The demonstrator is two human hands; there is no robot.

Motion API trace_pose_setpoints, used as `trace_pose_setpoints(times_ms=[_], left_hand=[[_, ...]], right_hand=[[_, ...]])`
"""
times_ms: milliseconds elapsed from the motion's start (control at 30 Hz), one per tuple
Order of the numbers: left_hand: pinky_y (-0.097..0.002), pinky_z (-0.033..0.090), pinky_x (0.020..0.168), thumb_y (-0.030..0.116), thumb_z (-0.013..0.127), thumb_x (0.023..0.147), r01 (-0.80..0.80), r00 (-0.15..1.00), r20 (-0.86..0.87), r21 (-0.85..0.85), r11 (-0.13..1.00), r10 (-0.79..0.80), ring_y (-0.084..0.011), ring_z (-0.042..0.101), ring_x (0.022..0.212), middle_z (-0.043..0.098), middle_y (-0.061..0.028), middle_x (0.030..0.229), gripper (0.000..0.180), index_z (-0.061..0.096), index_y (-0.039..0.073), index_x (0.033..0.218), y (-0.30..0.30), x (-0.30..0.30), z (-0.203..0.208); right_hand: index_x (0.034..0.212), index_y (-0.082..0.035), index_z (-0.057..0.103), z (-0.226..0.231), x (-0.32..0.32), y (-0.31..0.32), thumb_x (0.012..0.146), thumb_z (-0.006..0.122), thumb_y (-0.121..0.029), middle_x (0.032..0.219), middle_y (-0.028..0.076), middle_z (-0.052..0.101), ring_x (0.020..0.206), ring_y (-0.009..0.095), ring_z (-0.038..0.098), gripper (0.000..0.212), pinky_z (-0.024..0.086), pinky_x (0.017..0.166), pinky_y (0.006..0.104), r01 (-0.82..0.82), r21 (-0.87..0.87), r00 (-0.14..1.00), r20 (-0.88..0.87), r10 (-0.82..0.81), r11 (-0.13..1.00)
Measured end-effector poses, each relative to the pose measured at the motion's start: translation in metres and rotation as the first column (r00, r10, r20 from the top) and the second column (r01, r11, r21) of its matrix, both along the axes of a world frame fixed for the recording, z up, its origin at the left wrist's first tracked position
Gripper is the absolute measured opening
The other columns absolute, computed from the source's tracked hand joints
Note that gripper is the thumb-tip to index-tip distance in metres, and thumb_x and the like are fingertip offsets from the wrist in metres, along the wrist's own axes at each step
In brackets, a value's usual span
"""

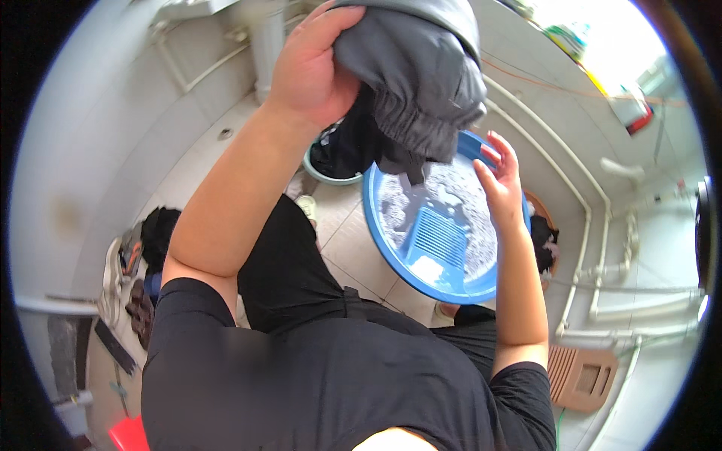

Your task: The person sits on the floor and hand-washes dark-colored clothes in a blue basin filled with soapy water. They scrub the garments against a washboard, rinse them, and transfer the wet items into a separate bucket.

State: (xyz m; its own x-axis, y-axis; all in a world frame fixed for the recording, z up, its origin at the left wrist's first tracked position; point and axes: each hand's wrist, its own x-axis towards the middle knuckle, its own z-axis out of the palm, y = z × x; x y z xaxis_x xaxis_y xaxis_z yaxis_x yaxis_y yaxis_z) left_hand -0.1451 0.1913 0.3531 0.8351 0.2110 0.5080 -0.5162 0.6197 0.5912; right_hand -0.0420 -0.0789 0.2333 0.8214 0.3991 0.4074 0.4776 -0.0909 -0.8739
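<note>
Above the far edge of the blue tub (380,244), a gray garment (421,75) hangs from the left grip (316,71), which is clenched on its upper left side. A digit lies across the front of the cloth, while part of that grip is hidden. Most of the garment spreads to the right of the grip and below it, bunched and smooth-faced with a slight sheen, its lower band puckered into tight gathers. Darker cloth dangles beneath toward the tub; whether it belongs to the same garment I cannot tell. The right grip (502,177) is released, fingers parted, over the tub's right side and apart from the garment.

Inside the tub, white suds (481,207) float in patches on the water, and a blue ribbed washboard (440,237) slopes at the near side. Left of the tub, a round pale basin (331,179) holds crumpled black clothes (347,146). Right of the tub are more dark clothes (543,244); nearer the person on that side lies a brown, ridged washboard (583,378).
</note>
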Motion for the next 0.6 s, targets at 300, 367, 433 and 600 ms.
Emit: trace_pose_setpoints(times_ms=[300,367,433,600], left_hand=[[-0.0345,0.047,0.087,0.007,0.050,0.085,0.291,0.939,-0.219,0.097,0.952,-0.265,-0.0197,0.059,0.094,0.060,-0.0102,0.102,0.025,0.053,0.001,0.109,-0.117,0.065,-0.063],[-0.0321,0.045,0.085,0.008,0.059,0.082,0.253,0.921,-0.367,0.299,0.920,-0.134,-0.0170,0.055,0.096,0.057,-0.0079,0.108,0.037,0.048,0.004,0.117,-0.118,0.075,-0.095],[-0.0320,0.043,0.085,0.018,0.069,0.074,0.309,0.856,-0.516,0.495,0.812,-0.012,-0.0178,0.051,0.102,0.053,-0.0094,0.114,0.058,0.043,0.006,0.124,-0.112,0.086,-0.133],[-0.0452,0.034,0.097,0.044,0.073,0.066,0.380,0.845,-0.234,0.896,-0.231,0.481,-0.0339,0.043,0.116,0.041,-0.0183,0.129,0.082,0.037,0.014,0.134,-0.105,0.094,-0.209]], right_hand=[[0.106,0.002,0.058,-0.037,0.007,-0.117,0.083,0.057,-0.015,0.103,0.011,0.061,0.096,0.019,0.055,0.029,0.041,0.089,0.0303,0.210,0.140,0.950,-0.261,-0.169,0.968],[0.101,0.003,0.059,-0.048,0.010,-0.139,0.089,0.044,-0.018,0.099,0.011,0.061,0.087,0.020,0.057,0.029,0.045,0.082,0.0322,0.360,0.368,0.846,-0.515,-0.135,0.857],[0.099,0.001,0.059,-0.063,0.016,-0.166,0.088,0.045,-0.017,0.096,0.011,0.062,0.085,0.021,0.058,0.025,0.046,0.080,0.0329,0.498,0.452,0.810,-0.546,-0.212,0.740],[0.107,0.003,0.051,-0.098,0.020,-0.187,0.078,0.050,-0.016,0.104,0.013,0.057,0.094,0.023,0.056,0.035,0.043,0.087,0.0327,0.665,-0.022,0.744,-0.066,-0.665,0.746]])
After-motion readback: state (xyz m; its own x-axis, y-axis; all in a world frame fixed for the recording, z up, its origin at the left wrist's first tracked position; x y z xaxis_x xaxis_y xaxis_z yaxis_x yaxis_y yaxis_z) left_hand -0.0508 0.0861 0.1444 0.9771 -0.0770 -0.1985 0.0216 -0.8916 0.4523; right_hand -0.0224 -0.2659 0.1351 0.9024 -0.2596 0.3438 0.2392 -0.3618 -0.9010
